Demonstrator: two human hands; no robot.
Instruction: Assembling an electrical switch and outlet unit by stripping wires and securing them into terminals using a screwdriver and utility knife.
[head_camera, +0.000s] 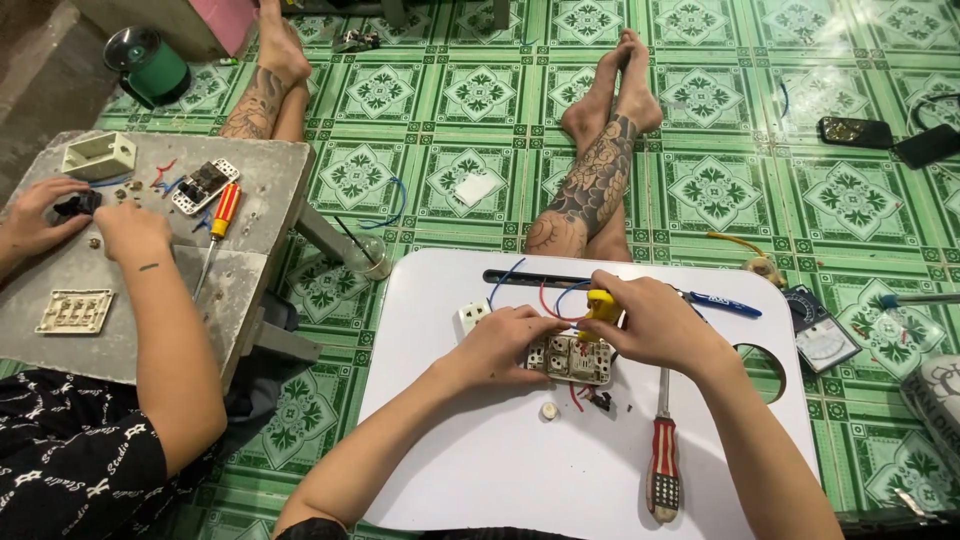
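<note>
A cream socket plate lies on a small white lap table. My left hand grips its left side. Just above the plate, my right hand holds a small yellow tool. Red and blue wires rise from the plate toward the far edge of the table. A red-and-white striped screwdriver rests on the table under my right forearm. A small white button-like part and a white socket block sit close to the plate.
Another person sits at the left, both hands on a small black part over a grey table with a switch plate, a red-and-yellow screwdriver and a white box. A meter, blue-handled tool and phones are to the right.
</note>
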